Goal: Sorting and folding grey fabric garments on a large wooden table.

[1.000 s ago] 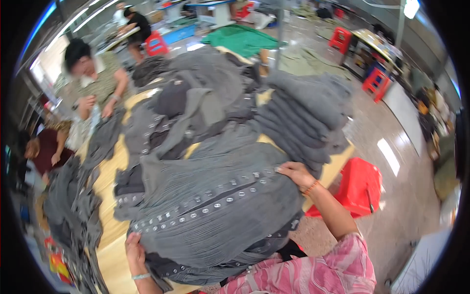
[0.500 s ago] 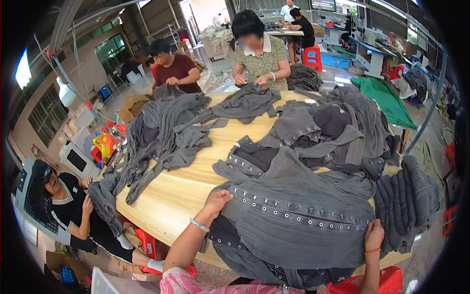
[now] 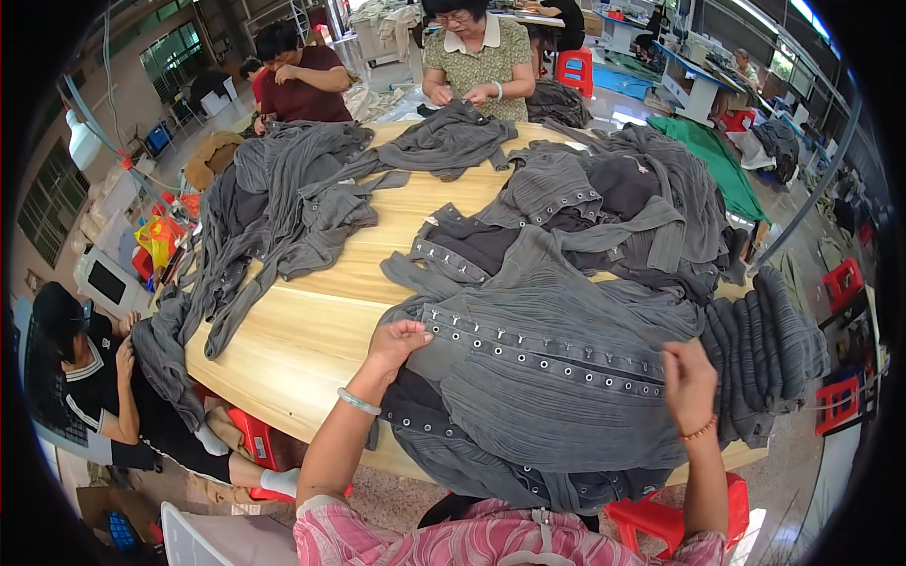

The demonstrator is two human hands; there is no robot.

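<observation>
A dark grey ribbed garment (image 3: 557,415) lies spread in front of me. Two bands cross it, one with metal hooks, the other with round eyelets. My left hand (image 3: 396,347), with a pale bangle at the wrist, pinches the garment's edge at the left end of the bands. Near their right end is my right hand (image 3: 692,382), wearing a beaded bracelet. Its fingers are curled together over the cloth, and whether they hold anything is hidden. Under the near edge, more dark cloth with eyelets (image 3: 425,424) shows.
Piled grey garments (image 3: 613,198) lie beyond mine on the wooden table (image 3: 293,321), with another heap (image 3: 283,198) to the left. A folded stack (image 3: 764,349) stands at right. Co-workers handle garments at the far and left sides. A red stool (image 3: 651,524) is close below.
My right hand has moved up and left from the garment's right edge, its fingers now curled. My left hand stays by the left end of the bands. The whole view has shifted.
</observation>
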